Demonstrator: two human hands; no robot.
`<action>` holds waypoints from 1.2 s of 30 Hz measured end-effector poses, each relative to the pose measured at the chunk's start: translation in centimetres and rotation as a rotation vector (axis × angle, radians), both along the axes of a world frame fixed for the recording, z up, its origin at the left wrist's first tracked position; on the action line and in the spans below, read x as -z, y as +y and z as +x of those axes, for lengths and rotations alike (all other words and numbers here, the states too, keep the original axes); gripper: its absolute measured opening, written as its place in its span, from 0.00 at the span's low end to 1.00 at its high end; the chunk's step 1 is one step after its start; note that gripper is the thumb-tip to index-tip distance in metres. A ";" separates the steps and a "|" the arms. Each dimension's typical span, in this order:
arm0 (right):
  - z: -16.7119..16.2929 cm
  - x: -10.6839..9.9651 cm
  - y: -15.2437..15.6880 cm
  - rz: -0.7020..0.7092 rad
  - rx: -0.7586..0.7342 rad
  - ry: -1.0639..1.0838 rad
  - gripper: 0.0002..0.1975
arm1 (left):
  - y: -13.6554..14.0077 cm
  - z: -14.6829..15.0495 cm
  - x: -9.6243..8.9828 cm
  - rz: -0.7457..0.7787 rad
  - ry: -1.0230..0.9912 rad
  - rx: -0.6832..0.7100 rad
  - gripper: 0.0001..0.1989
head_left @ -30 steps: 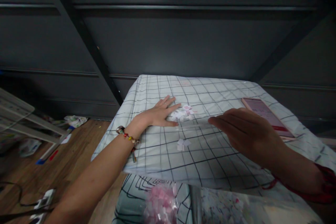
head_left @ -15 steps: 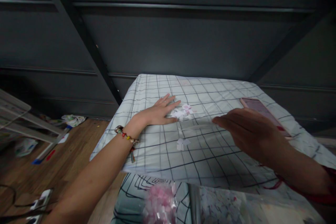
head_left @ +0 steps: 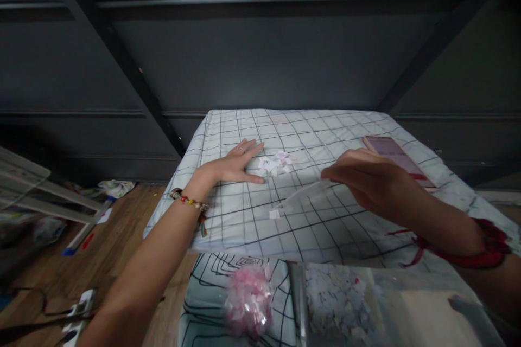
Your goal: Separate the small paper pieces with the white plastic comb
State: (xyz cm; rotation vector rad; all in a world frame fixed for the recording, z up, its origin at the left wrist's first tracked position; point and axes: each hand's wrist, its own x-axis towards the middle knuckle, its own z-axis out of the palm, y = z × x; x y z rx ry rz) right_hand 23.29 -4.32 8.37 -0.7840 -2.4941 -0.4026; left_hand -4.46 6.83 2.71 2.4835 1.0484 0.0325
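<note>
My left hand [head_left: 234, 165] lies on the white checked cloth [head_left: 244, 227] with its fingers spread, holding nothing. Just right of its fingertips is a small heap of white and pinkish paper scraps [head_left: 274, 165]. Closed in a pinch, my right hand [head_left: 366, 181] grips the end of a thin, translucent plastic piece [head_left: 305, 195] that slants down to the left; its exact kind is unclear. Near its far end lies a small white paper scrap [head_left: 274, 213].
A pink phone [head_left: 399, 160] lies behind my right hand. Closest to me are a clear bag of pink pieces [head_left: 249, 301] and a transparent bag of pale scraps [head_left: 337, 298]. A dark panelled wall [head_left: 260, 59] stands behind. A power strip [head_left: 79, 314] lies on the floor at left.
The translucent piece is now raised and clearly visible in my right hand, which has turned slightly. My left hand has drawn a little away from the scrap heap. The view has shifted somewhat.
</note>
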 end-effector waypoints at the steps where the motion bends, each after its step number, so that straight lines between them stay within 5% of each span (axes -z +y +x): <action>1: 0.2 -0.2 -0.2 -0.015 0.010 0.004 0.13 | 0.0 0.1 -0.1 -0.014 -0.006 0.005 0.52; 11: -1.0 -0.7 -0.5 -0.153 -0.062 -0.021 0.16 | -1.5 1.8 -2.0 -0.012 0.032 0.135 0.54; 18: 2.8 -1.3 -0.8 -0.171 -0.033 -0.044 0.15 | -4.6 3.6 -1.5 0.078 0.081 0.357 0.45; 28: 6.0 -2.7 -2.0 -0.265 0.362 -0.182 0.17 | -6.1 6.3 -0.6 0.258 0.156 0.516 0.35; 36: 5.6 -2.8 -4.2 -0.295 0.488 -0.184 0.08 | -5.8 7.8 0.2 0.279 0.142 0.578 0.36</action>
